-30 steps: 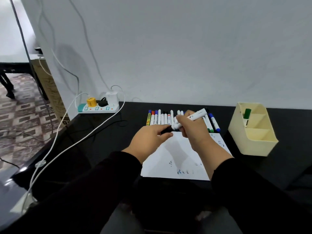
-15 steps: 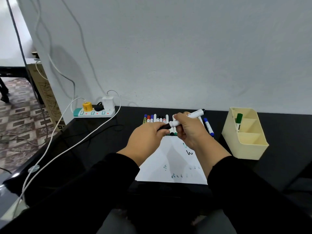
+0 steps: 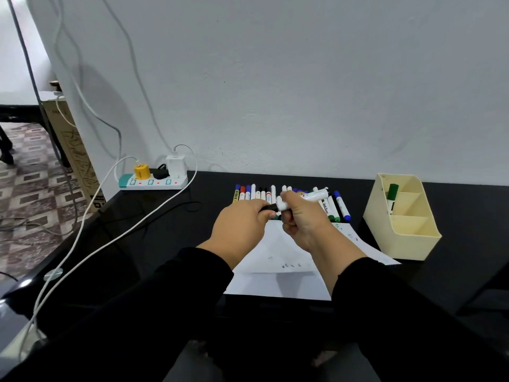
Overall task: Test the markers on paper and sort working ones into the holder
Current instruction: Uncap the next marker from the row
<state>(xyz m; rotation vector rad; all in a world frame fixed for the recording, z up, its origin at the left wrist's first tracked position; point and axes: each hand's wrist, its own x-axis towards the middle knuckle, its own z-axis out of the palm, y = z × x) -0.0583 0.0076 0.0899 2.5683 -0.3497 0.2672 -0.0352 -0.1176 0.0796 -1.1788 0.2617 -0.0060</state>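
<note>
My right hand (image 3: 301, 219) grips the white barrel of a marker (image 3: 314, 196) held above the paper. My left hand (image 3: 241, 226) pinches the marker's black cap (image 3: 269, 207) at its left end; cap and barrel still meet. Under both hands lies a white sheet of paper (image 3: 278, 271) with small scribbles. A row of several markers (image 3: 256, 194) lies side by side on the black table behind the hands. The cream holder (image 3: 413, 244) stands at the right with one green marker (image 3: 391, 195) upright in its back compartment.
A white power strip (image 3: 154, 181) with plugged chargers sits at the back left of the black table (image 3: 165, 230). Its white cable (image 3: 110, 244) trails across the table's left side toward the near edge. The wall runs close behind the marker row.
The view has tilted and shifted a little. Both hands stay together on the same marker, with the left fingers still on the black cap; the cap has not visibly come off.
</note>
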